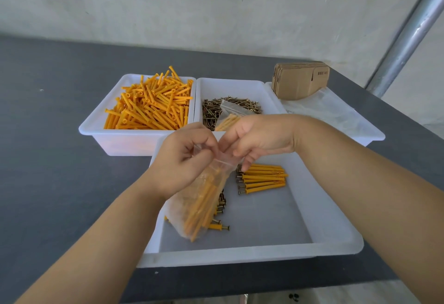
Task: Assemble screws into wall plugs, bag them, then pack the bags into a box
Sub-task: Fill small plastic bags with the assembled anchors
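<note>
- Clear bag (204,198) of plugged screws hangs over the near tray (336,243), so spills land inside
- Left hand (185,159) and right hand (254,139) each pinch its mouth, probably sealing it
- Loose assemblies (263,179) wait by the tray's far right corner

We reach both bare forearms forward until our hands nearly meet, our left hand (186,159) with fingers (204,141) curled in a pinch, back to the camera, and our right hand (258,137) bent at the wrist, thumb and fingers pinching downward.
</note>
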`<state>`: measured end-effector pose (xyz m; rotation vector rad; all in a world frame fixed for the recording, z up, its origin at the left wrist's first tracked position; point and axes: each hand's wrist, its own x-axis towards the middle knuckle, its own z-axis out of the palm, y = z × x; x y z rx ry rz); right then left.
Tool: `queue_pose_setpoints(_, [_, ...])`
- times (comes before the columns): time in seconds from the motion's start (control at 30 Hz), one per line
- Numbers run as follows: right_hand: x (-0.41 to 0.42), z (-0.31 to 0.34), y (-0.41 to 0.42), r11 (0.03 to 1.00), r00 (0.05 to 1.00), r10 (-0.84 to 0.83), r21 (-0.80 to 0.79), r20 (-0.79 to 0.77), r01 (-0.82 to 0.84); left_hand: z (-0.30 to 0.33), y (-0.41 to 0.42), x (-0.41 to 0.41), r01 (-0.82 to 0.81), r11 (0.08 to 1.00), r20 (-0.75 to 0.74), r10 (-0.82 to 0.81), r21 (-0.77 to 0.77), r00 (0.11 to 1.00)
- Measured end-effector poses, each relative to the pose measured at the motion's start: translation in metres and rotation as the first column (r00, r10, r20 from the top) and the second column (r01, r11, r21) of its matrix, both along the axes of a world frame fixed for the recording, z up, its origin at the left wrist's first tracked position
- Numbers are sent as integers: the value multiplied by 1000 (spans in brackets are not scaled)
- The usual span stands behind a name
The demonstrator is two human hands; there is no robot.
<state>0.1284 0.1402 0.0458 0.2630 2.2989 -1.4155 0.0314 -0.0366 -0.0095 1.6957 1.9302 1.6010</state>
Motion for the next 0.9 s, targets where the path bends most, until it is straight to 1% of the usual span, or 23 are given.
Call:
queue_pose_setpoints(0.07, [2,3,5,992,992,-102,67,-71,107,0,0,0,6,1000,11,-6,0,1000])
queue_pose_setpoints(0.13, [8,4,14,972,961,-225,35,-159,233,0,0,0,13,1000,23,-13,2,1000])
queue_pose_setpoints(0.17, [11,3,19,958,945,-277,27,-175,286,0,0,0,15,1000,27,-15,1,1000])
queue_pose_setpoints(0.2, [14,0,21,943,933,-311,69,-181,327,0,1,1,16,1000,27,-16,-2,1000])
queue_pose_setpoints(0.23, [16,-5,22,922,932,-305,185,-194,340,0,1,1,17,1000,25,-17,-6,1000])
queue_pose_setpoints(0.27, [18,-13,22,873,943,-256,368,-211,319,0,1,1,16,1000,24,-16,-9,1000])
queue_pose_setpoints(0.3, [19,-23,21,781,961,-174,564,-215,268,-1,2,1,16,1000,24,-15,-8,1000])
queue_pose_setpoints(0.33, [20,-34,19,658,977,-86,725,-196,203,-1,2,1,16,1000,23,-16,-5,1000])
queue_pose_setpoints(0.37, [21,-45,17,539,986,-11,830,-167,147,-1,2,1,17,1000,19,-17,-1,1000])
queue_pose_setpoints(0.4, [21,-54,13,454,989,37,884,-142,110,-1,1,1,17,1000,15,-17,1,1000])
queue_pose_setpoints(0.47, [20,-67,10,365,989,81,927,-124,86,0,1,1,15,1000,17,-15,-5,1000])
queue_pose_setpoints(0.53, [19,-72,10,328,990,95,942,-109,72,0,1,2,13,1000,22,-13,-15,1000])
queue_pose_setpoints(0.67, [19,-76,6,305,988,114,950,-107,68,0,1,3,15,1000,8,-15,-14,1000])
queue_pose_setpoints(0.83, [21,-76,2,273,986,158,962,-49,4,1,1,3,15,1000,-3,-15,-24,1000])
queue_pose_setpoints(0.9, [23,-73,4,288,986,156,958,-55,7,1,1,3,13,1000,2,-13,-28,1000])
